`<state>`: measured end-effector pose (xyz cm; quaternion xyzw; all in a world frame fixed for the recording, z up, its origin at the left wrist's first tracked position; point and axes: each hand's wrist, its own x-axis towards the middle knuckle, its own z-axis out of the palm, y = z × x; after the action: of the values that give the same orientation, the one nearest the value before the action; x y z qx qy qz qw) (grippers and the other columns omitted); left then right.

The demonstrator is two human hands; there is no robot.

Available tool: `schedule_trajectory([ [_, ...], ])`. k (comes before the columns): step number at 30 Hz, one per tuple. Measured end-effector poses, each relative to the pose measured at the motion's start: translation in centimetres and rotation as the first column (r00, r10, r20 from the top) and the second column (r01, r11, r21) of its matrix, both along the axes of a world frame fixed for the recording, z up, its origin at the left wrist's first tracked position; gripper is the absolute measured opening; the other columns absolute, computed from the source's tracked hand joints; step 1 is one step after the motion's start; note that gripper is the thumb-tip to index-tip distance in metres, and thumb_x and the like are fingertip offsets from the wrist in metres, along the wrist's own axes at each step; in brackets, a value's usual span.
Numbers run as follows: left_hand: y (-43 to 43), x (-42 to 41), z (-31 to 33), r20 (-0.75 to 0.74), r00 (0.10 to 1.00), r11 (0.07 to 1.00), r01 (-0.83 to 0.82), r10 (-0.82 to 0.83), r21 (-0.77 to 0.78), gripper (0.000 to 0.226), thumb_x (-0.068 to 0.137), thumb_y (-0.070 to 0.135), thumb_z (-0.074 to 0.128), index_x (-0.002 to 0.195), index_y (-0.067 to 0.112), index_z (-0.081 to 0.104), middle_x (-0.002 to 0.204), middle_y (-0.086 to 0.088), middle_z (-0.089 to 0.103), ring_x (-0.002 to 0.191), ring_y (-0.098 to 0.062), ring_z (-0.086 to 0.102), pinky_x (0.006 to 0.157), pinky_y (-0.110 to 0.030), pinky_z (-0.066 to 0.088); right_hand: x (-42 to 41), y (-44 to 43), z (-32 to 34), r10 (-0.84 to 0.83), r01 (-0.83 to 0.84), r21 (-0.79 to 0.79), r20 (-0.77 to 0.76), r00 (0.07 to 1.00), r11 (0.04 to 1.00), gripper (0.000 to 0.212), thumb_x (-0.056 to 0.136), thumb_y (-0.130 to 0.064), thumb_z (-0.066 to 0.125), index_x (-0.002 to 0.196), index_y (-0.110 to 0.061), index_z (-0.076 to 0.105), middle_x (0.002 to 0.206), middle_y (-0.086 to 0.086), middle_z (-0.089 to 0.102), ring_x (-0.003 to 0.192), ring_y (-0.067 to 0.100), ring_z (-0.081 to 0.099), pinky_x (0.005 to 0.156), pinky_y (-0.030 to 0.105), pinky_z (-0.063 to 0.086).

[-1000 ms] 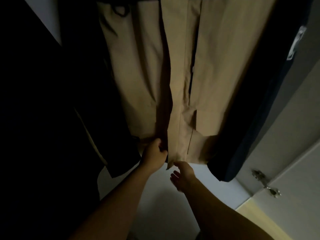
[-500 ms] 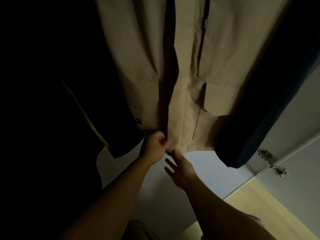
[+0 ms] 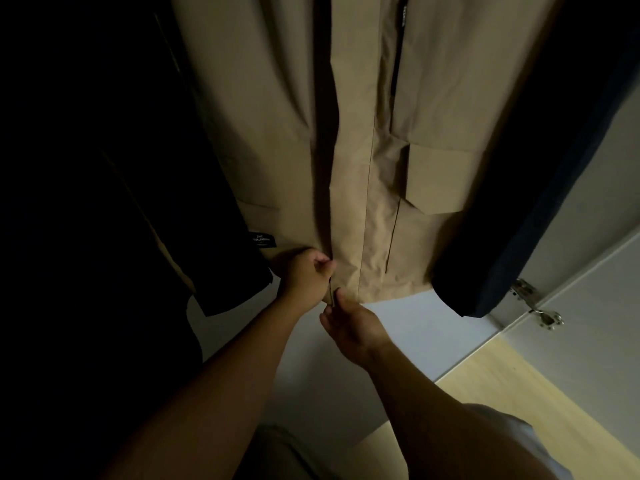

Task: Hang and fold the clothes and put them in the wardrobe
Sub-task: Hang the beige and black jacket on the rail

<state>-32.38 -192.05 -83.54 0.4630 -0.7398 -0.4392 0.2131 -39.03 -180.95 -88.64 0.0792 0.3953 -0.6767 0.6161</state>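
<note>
A beige coat [image 3: 363, 140] hangs inside the dim wardrobe, its front open along a dark gap with a flap pocket on the right panel. My left hand [image 3: 304, 271] grips the hem of the coat's left front panel with curled fingers. Just below it, my right hand [image 3: 349, 323] pinches the bottom corner of the right front panel beside the zip end. Both hands meet at the lower edge of the coat's opening.
A black garment [image 3: 221, 216] with a small label hangs to the left; a dark navy garment [image 3: 519, 202] hangs to the right. The white wardrobe floor [image 3: 426, 327] lies below. A door hinge [image 3: 536, 303] sits on the right panel, with pale wood flooring [image 3: 519, 403] beyond.
The view has moved closer and lower on the coat. My right hand rose from below the hem, fingers spread, and now pinches the right panel's corner; my left hand kept its grip.
</note>
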Motion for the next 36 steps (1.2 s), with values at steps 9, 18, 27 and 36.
schedule_trajectory([
  [9,-0.6,0.0,0.3,-0.039,0.998,0.998,-0.049,0.051,0.044,0.011,0.095,0.024,0.066,0.085,0.02,0.063,0.085,-0.006,0.071,0.076,-0.024,0.067,0.08,-0.044,0.058,0.4,-0.2,0.6,-0.019,0.02,0.028,-0.034,0.999,0.999,0.028,0.096,-0.02,0.065,0.122,-0.009,0.061,0.086,0.006,0.073,0.076,0.017,0.068,0.069,0.031,0.06],
  [18,-0.2,-0.7,0.7,-0.101,0.992,0.991,-0.064,0.076,0.12,0.008,0.096,0.018,0.065,0.092,0.01,0.065,0.088,-0.01,0.071,0.076,-0.024,0.064,0.081,-0.043,0.057,0.3,-0.3,1.0,-0.024,0.059,0.119,-0.273,0.962,0.991,0.014,0.098,-0.022,0.064,0.109,-0.014,0.061,0.111,0.01,0.07,0.1,0.026,0.07,0.074,0.03,0.055],
  [27,0.2,-1.3,1.4,-0.098,0.991,0.99,-0.075,0.087,0.119,0.009,0.094,0.017,0.065,0.085,0.018,0.063,0.088,-0.011,0.071,0.08,-0.028,0.065,0.083,-0.046,0.058,-0.2,-0.1,3.9,0.354,-0.119,0.448,-0.49,0.797,0.886,0.045,0.102,-0.052,0.048,0.103,-0.009,0.061,0.101,0.015,0.073,0.082,0.023,0.066,0.064,0.03,0.049],
  [36,-1.3,-3.9,10.5,-0.239,0.949,0.977,-0.213,0.204,-0.011,0.008,0.099,0.024,0.058,0.094,0.024,0.064,0.104,-0.008,0.07,0.094,-0.032,0.067,0.088,-0.048,0.057,-4.9,-1.2,17.0,0.433,0.036,0.443,-0.888,0.155,0.896,0.065,0.108,-0.05,0.024,0.098,-0.003,0.068,0.093,0.017,0.071,0.084,0.03,0.069,0.077,0.041,0.056],
])
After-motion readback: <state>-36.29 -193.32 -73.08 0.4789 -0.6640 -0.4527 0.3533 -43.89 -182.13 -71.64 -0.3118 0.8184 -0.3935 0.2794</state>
